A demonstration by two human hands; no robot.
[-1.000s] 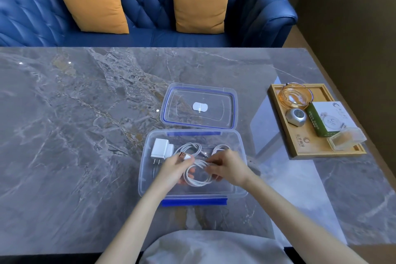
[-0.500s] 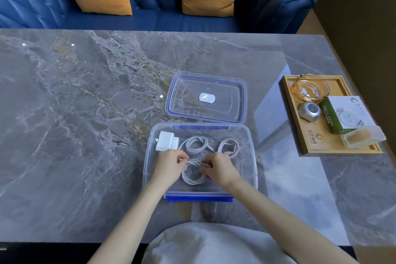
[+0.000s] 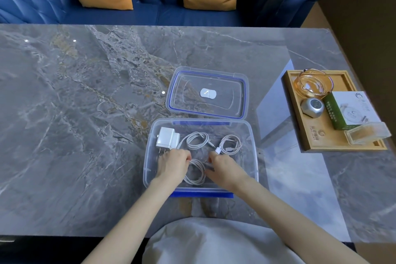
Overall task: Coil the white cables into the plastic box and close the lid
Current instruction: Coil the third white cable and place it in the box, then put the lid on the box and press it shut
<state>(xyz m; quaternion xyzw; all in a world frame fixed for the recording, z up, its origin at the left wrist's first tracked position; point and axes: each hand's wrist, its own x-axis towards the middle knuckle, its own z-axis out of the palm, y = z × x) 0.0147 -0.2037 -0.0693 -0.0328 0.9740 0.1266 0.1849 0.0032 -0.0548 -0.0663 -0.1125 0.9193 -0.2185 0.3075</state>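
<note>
Inside the plastic box (image 3: pixel 246 133) on the desk (image 3: pixel 85 135), a coiled white cable (image 3: pixel 196 172) is pinched between the left hand (image 3: pixel 172 165) and right hand (image 3: pixel 225 169), both grips clamped on it; the lid (image 3: pixel 206 92) is off, behind.

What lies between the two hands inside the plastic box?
In the head view, a coiled white cable lies between the left hand and the right hand.

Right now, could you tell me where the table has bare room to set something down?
The table is bare left of the box, and in the strip between sofa and lid. It is crowded in the box, where both hands work, and on the wooden tray at right.
</note>
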